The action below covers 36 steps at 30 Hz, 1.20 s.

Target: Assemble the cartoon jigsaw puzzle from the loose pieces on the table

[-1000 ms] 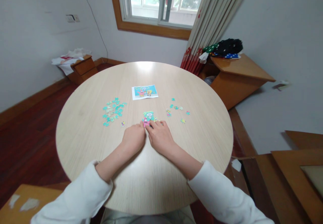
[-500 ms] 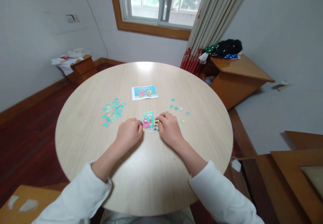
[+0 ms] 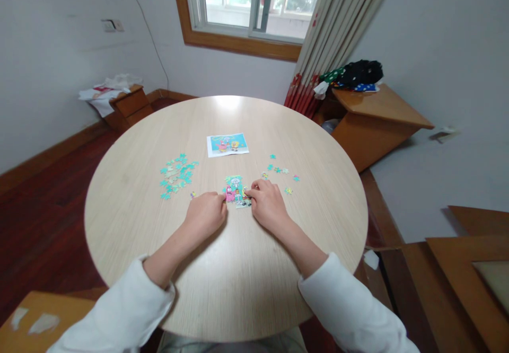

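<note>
A small joined patch of jigsaw puzzle [image 3: 235,190], pink, green and yellow, lies on the round wooden table [image 3: 222,279]. My left hand [image 3: 204,214] rests curled at its left edge, fingertips pinched against the pink part. My right hand [image 3: 267,203] sits curled at its right edge, fingers pressed on the pieces there. A printed reference picture [image 3: 227,144] lies farther back. A heap of teal loose pieces [image 3: 177,174] is to the left, and scattered loose pieces [image 3: 278,171] are to the right.
A window and a striped curtain [image 3: 334,29] are behind the table. A wooden cabinet [image 3: 374,120] with clothes on top stands at the right, and a low wooden stand [image 3: 129,104] with papers at the left. Wooden boards [image 3: 469,268] lie at the lower right.
My hands moved apart from the near side of the puzzle patch to its left and right edges, uncovering it. In the last half second they barely shifted.
</note>
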### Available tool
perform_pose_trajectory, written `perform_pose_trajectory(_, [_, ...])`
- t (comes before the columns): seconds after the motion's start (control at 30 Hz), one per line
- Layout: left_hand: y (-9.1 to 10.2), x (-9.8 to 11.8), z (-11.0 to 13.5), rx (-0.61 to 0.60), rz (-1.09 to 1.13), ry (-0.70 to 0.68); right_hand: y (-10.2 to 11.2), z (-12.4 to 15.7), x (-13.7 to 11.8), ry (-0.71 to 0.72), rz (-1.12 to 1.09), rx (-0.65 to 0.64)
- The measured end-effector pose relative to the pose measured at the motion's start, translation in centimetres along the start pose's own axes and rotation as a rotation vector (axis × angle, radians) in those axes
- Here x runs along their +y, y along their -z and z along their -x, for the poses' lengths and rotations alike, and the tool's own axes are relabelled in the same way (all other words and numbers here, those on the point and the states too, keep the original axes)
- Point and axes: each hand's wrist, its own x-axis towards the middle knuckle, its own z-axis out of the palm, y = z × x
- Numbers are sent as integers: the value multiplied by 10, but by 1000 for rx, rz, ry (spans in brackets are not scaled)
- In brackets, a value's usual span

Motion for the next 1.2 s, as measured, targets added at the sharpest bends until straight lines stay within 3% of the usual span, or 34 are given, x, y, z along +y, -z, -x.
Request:
perform_pose_trajectory(0.5, [-4, 1, -3, 15, -22, -18, 1, 1, -6, 20, 54, -29])
perform_pose_trajectory(1.0, [-4, -1, -2, 89, 87, 14, -3, 1, -2, 21, -80, 95])
perform_pose_trajectory(1.2, [-4, 2, -1, 41, 57, -19, -8, 2, -2, 97, -131, 74])
